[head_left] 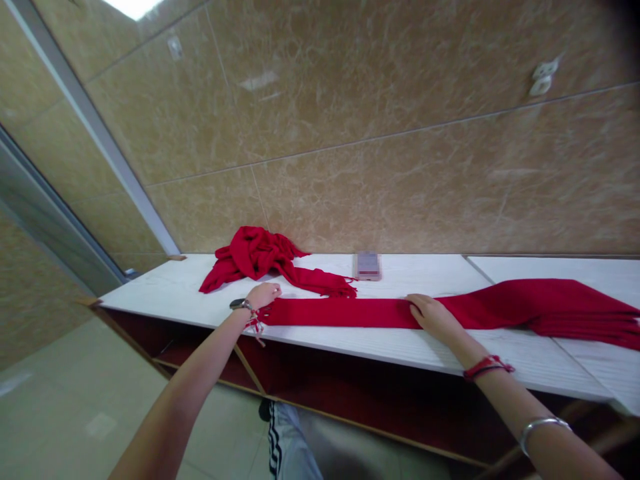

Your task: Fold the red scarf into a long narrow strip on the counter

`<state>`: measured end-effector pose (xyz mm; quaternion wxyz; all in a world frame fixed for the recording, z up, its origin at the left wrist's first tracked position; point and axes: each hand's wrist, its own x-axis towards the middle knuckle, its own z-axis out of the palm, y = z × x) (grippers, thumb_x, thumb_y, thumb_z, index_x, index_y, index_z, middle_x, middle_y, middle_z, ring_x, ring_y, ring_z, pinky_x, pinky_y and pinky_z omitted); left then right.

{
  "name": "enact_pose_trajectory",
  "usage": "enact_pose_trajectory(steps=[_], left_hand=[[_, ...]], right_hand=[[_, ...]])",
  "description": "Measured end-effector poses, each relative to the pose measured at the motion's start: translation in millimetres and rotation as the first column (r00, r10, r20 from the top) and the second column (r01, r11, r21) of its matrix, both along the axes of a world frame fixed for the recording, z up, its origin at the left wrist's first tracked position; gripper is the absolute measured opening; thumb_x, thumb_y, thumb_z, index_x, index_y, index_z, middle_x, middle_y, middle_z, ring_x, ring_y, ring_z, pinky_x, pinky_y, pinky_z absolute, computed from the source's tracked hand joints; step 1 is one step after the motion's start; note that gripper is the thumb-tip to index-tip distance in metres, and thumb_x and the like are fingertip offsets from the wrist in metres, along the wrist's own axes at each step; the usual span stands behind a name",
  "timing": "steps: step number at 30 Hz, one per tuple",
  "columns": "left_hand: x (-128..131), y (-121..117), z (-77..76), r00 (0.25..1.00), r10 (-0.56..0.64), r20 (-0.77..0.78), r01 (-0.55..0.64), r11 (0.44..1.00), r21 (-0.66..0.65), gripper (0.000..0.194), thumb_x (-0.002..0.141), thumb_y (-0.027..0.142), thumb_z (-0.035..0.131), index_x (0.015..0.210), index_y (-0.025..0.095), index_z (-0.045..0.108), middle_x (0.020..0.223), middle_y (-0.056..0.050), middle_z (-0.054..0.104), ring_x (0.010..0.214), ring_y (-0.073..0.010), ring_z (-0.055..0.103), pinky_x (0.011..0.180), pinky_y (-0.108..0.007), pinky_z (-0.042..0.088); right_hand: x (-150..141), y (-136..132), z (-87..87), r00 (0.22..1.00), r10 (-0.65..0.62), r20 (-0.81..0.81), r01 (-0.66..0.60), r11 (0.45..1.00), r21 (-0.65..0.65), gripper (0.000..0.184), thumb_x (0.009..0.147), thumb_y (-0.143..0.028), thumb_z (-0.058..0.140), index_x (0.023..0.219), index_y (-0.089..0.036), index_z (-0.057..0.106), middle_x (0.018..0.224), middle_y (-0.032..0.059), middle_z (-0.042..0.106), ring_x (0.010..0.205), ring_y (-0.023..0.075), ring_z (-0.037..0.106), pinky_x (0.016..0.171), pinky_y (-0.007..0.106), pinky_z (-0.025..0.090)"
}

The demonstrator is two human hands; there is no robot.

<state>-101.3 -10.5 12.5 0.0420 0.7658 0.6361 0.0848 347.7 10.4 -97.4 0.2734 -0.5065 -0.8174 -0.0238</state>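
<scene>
A long red scarf (345,313) lies along a white cabinet top, folded into a narrow, smooth band between my hands. Beyond my right hand it widens and bunches into loose folds. At the band's left end, my left hand (264,295) is closed with curled fingers on the scarf's edge; the fingertips are partly hidden. My right hand (431,313) lies on the band from above, fingers stretched out and resting on the cloth. Behind my left hand sits a second red scarf (255,253), crumpled in a heap, its fringed end trailing right.
A phone-like flat item (367,265) lies near the wall behind the band. The cabinet top (165,283) meets a tan marbled wall (380,193). Open shelves (350,387) are below its front edge. Wall sockets (544,77) hang upper right.
</scene>
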Motion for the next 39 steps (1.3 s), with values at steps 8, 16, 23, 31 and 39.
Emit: enact_pose_trajectory(steps=[8, 16, 23, 31, 39], left_hand=[[34.2, -45.6, -18.8, 0.877, -0.445, -0.182, 0.453, 0.892, -0.001, 0.044, 0.083, 0.038, 0.051, 0.125, 0.024, 0.047, 0.129, -0.006, 0.046, 0.115, -0.0202, 0.044, 0.100, -0.031, 0.032], [5.0, -46.1, -32.0, 0.845, -0.397, -0.358, 0.407, 0.912, -0.051, 0.064, 0.075, -0.007, 0.031, 0.131, 0.022, 0.040, 0.140, -0.003, 0.037, 0.120, -0.0123, 0.043, 0.099, -0.025, 0.033], [7.4, -35.5, -3.4, 0.855, -0.335, -0.395, 0.453, 0.854, 0.256, 0.065, 0.075, -0.007, 0.029, 0.135, 0.019, 0.034, 0.141, -0.005, 0.035, 0.133, -0.0150, 0.020, 0.108, -0.036, 0.025], [-4.4, -43.7, -30.2, 0.798, -0.397, -0.453, 0.435, 0.900, -0.021, 0.062, 0.080, -0.004, 0.025, 0.135, 0.024, 0.032, 0.142, -0.002, 0.034, 0.131, -0.0118, 0.027, 0.105, -0.031, 0.027], [-0.6, -50.0, -28.8, 0.852, -0.368, -0.372, 0.362, 0.928, -0.089, 0.073, 0.071, -0.010, 0.024, 0.137, 0.020, 0.028, 0.145, -0.003, 0.027, 0.131, -0.0093, 0.026, 0.105, -0.026, 0.025]], right_hand=[[-2.1, -9.2, 9.6, 1.000, -0.002, 0.014, 0.002, 1.000, -0.027, 0.033, 0.083, -0.013, 0.037, 0.108, -0.010, 0.059, 0.108, 0.0151, 0.063, 0.101, 0.0238, 0.057, 0.090, 0.036, 0.043], [-3.1, -11.4, 12.5, 0.999, -0.016, 0.043, 0.018, 0.999, -0.035, 0.034, 0.083, -0.013, 0.036, 0.108, -0.010, 0.059, 0.107, 0.0144, 0.063, 0.098, 0.0220, 0.058, 0.088, 0.034, 0.043], [-1.8, -9.6, 10.4, 0.999, -0.012, 0.047, 0.013, 1.000, -0.023, 0.034, 0.084, -0.014, 0.035, 0.108, -0.010, 0.059, 0.108, 0.0139, 0.063, 0.099, 0.0219, 0.058, 0.089, 0.034, 0.043], [-1.0, -9.5, 9.5, 0.999, -0.013, 0.042, 0.015, 0.999, -0.030, 0.035, 0.084, -0.015, 0.035, 0.109, -0.009, 0.059, 0.107, 0.0144, 0.063, 0.098, 0.0227, 0.058, 0.088, 0.035, 0.043], [-4.1, -11.3, 10.9, 0.999, 0.007, 0.054, -0.008, 1.000, 0.020, 0.034, 0.084, -0.015, 0.036, 0.108, -0.008, 0.059, 0.108, 0.0153, 0.063, 0.102, 0.0228, 0.056, 0.090, 0.036, 0.044]])
